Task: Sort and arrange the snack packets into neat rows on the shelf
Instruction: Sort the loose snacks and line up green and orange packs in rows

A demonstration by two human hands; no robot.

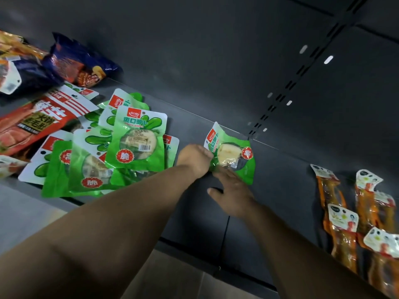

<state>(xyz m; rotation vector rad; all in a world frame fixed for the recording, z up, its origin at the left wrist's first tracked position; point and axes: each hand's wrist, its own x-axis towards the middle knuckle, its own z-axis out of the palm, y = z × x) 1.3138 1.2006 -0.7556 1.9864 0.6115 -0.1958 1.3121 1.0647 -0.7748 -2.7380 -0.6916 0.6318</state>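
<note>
pinching the near left edge of a single green packet (234,155), left hand (195,158) curled round the wrapper, grip closed on it. resting with straight, relaxed fingers on the same packet's near edge, right hand (232,192), grip open, thumb spread toward 9 o'clock. lying flat on the dark grey shelf (280,175), that packet, apart from the others, close to the back panel.

heaped at 9 o'clock from the hands, a loose pile of green packets (112,152), overlapping at mixed angles, nearest one almost touching the left wrist. past it at 10 o'clock, a long red packet (36,121) lying over the pile's far corner, then dark blue packets (82,61) leaning against the back panel. at 3 to 4 o'clock, well apart from the hands, a group of orange packets (345,221) with white tops, side by side, roughly upright in frame.

behind everything, a dark grey back panel (216,61) with a slotted upright (291,83) running slantwise, pale glints beside it. below the shelf's front edge at 7 o'clock, a lighter grey surface, kind unclear.

cut off at the left frame edge, more wrappers in orange and white; cut off at the lower right, the last orange packets. hidden under the left hand, the fingertips. blurred throughout, most print on the wrappers.
</note>
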